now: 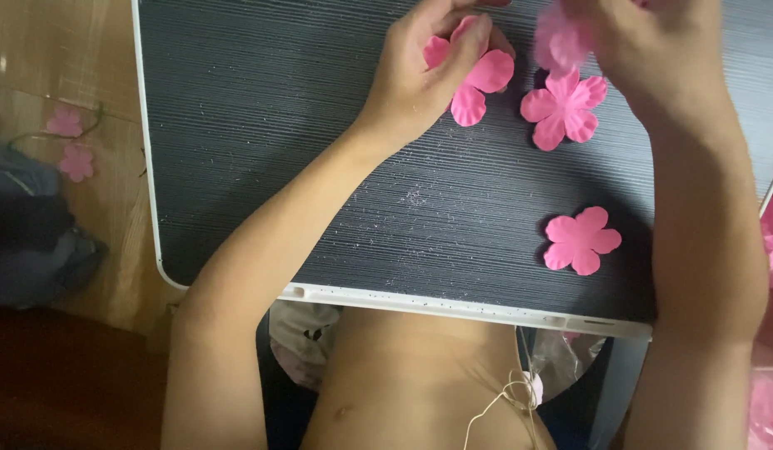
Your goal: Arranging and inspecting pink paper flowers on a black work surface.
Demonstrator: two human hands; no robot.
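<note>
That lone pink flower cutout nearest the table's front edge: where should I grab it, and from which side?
Pinch one petal tip of the pink flower cutout from above. It lies flat on the dark ribbed tabletop with nothing to grip around, so a fingertip probably has to lift an outer petal edge first. It is apart from other flowers; the right hand is nearer.

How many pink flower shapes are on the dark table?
4: one under the left hand at, one blurred in the right hand at, one mid-table, one nearer. Others may be hidden.
</note>
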